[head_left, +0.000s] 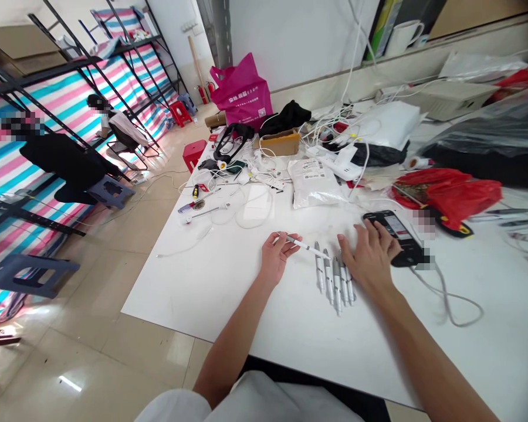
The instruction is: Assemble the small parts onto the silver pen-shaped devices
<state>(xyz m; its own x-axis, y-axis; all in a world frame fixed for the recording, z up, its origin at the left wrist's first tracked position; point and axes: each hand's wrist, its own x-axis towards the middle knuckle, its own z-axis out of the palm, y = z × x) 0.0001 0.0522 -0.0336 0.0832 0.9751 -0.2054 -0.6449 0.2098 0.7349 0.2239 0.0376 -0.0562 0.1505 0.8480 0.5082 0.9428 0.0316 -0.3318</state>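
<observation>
Between the fingers of my left hand (pixel 276 257) is a white and grey pen (pixel 308 245), held out to the right above the table. Several more pens (pixel 337 284) of the same look lie side by side just below its tip. My right hand (pixel 372 258) rests with spread fingers beside those pens, its fingertips at the left edge of a black phone (pixel 398 234). The phone's screen is lit, and a grey cable (pixel 446 299) runs from its lower end. I cannot tell whether my right fingers press on the phone.
On the white table (pixel 202 287) lie a white plastic parcel (pixel 314 183), screwdrivers (pixel 187 207), tangled white cables (pixel 330 126) and a red plastic bag (pixel 457 193). A magenta bag (pixel 244 94) stands at the far end. Two people sit on the left near blue stools (pixel 110 190).
</observation>
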